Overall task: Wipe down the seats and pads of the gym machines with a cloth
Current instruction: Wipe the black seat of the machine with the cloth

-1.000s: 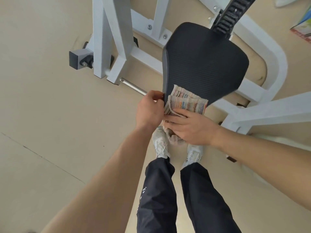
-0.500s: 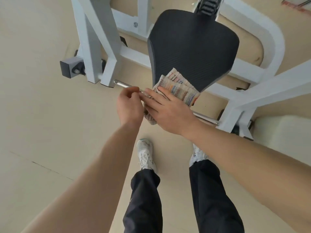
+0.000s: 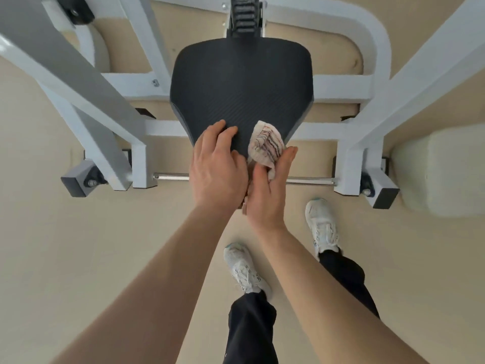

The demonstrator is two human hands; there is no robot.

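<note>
Beige flooring fills the room beneath a white steel machine frame, within which a black ribbed seat is mounted, narrowing toward the person. Compared with half a second earlier, the view is now squared up to the seat, and the cloth, which was then lying folded flat under the right palm at the seat's near tip, is now seen bunched into a wad. The wad is gripped by the right hand, turned edge-up with the thumb pressed across the fabric, so that the cloth stands against the right side of the near tip. The left hand, previously closed beside the tip, is now laid on the near left part of the seat with fingers curled, holding nothing. It is judged that the cloth has been regathered for a fresh grip, and that the broad rear of the seat remains to be wiped. A chrome bar is seen crossing the frame below the hands, a toothed black adjuster rises behind the seat, and a pale pad lies at the right edge. White shoes and dark trousers are visible below.
</note>
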